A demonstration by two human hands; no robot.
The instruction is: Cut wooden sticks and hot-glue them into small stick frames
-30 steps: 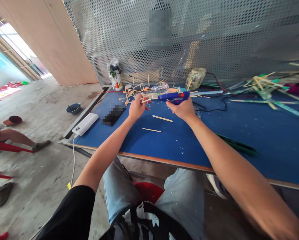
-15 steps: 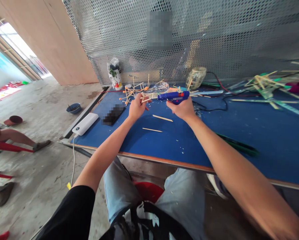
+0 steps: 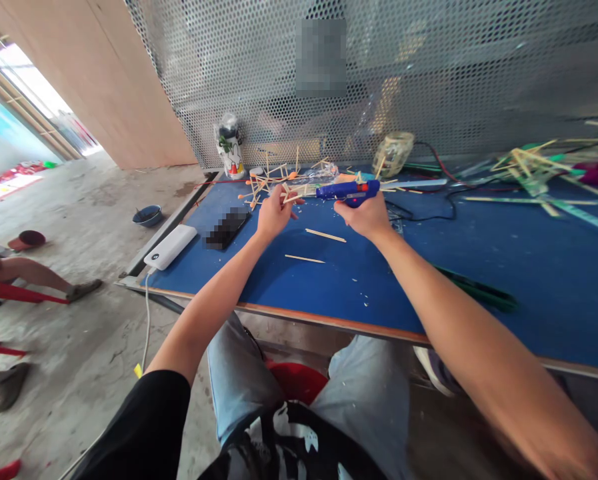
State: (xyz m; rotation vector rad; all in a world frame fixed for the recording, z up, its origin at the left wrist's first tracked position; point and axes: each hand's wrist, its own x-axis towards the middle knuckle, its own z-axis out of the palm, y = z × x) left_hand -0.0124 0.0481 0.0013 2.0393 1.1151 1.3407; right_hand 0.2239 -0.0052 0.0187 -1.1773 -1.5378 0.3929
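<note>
My right hand (image 3: 366,212) is closed around the grip of a blue glue gun (image 3: 346,192), whose nozzle points left. Thin wooden sticks (image 3: 293,199) are pinched in my left hand (image 3: 275,212), their ends close to the nozzle; whether they touch it I cannot tell. Behind my left hand stands a small frame of sticks (image 3: 261,183) with orange tips. Two loose pieces lie on the blue table in front of my hands: a thicker stick (image 3: 325,235) and a thinner, pointed stick (image 3: 305,259).
On the left lie a white power bank (image 3: 171,247) with a cable and a dark phone (image 3: 227,228). A wrapped cup (image 3: 231,153) and a jar (image 3: 393,155) stand by the perforated metal panel. More sticks (image 3: 526,170) are piled right. A green-black tool (image 3: 479,288) lies near my right forearm.
Both hands stay almost in place. The glue gun has shifted very slightly to the right; the sticks in my left hand look unchanged.
</note>
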